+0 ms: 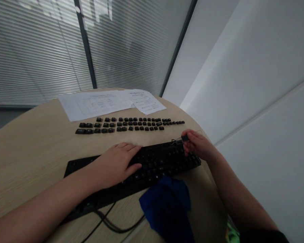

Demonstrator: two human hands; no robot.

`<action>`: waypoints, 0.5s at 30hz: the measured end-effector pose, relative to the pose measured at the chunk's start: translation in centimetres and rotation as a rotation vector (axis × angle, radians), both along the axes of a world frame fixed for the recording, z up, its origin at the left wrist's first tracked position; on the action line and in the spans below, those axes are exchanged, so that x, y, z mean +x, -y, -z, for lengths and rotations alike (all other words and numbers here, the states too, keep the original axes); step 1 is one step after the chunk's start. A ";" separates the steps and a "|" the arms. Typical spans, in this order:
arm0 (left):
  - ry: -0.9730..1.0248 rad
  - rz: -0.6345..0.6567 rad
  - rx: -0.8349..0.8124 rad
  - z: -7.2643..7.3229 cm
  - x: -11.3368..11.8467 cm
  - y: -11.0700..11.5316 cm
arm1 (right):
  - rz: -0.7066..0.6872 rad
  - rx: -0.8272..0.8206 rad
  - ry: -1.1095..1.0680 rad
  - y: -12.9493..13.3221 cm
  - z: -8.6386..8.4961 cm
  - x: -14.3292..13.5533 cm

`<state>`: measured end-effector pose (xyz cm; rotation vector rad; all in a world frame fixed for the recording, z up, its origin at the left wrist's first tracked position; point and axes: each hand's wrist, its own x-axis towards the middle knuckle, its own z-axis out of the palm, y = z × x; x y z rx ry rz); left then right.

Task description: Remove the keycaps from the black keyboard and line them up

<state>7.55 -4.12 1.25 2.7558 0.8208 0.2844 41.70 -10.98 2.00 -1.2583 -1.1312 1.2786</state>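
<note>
A black keyboard lies at a slant on the table, with part of its keys hidden under my left forearm. My left hand rests flat across it, fingers stretched out and thumb apart, holding nothing. Over the keyboard's right end, my right hand is closed in a pinch around a wire keycap puller. Its small black part shows at the fingertips, and thin wire loops reach left over the keyboard's back edge. Behind the keyboard, several loose black keycaps are laid out in three rough rows.
Printed paper sheets lie at the back of the round-edged wooden table. A dark blue cloth sits in front of the keyboard, beside a black cable. A white wall stands close on the right; blinds are behind.
</note>
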 end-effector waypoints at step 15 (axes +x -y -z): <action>-0.064 0.058 0.020 0.7 -0.4 0.0 | 0.048 0.192 0.373 -0.3 3.4 -2.6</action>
